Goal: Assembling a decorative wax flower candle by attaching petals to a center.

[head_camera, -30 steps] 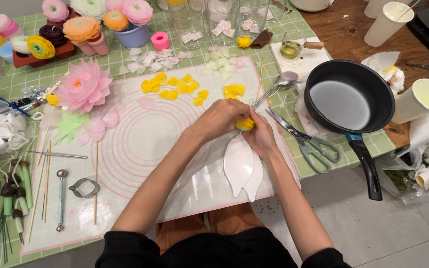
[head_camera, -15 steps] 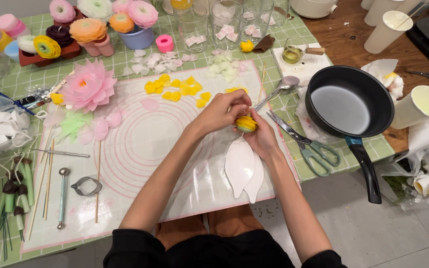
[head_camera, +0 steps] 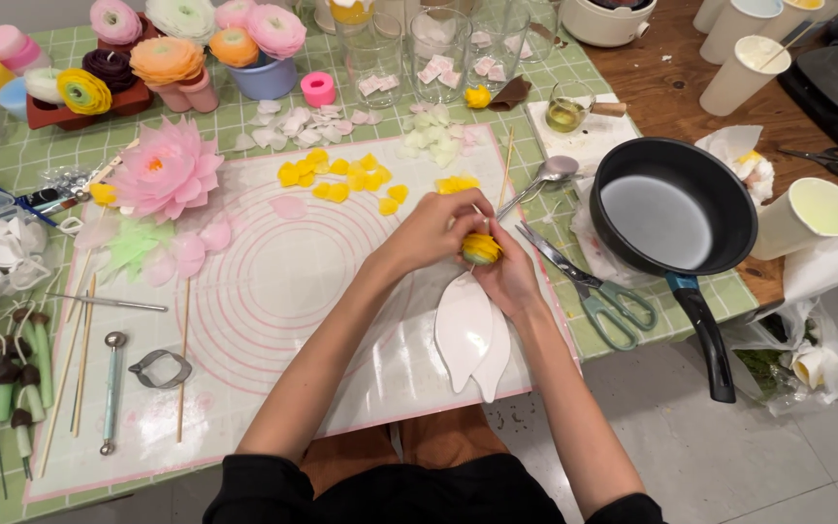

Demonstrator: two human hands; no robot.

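Yellow flower (head_camera: 481,248): now more exposed between my fingers than before.
Left hand (head_camera: 436,231): fingers shift slightly around the bloom.
Right hand (head_camera: 508,277): barely re-grips underneath.

hands (head_camera: 472,252) pinching yellow flower (head_camera: 481,249), white mat (head_camera: 273,291)

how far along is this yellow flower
Done: a small yellow bud is already formed, and a finished pink flower lies on the mat. In hand: both hands, left and right, press around the bud. Left: many loose yellow petals remain unused on the mat.
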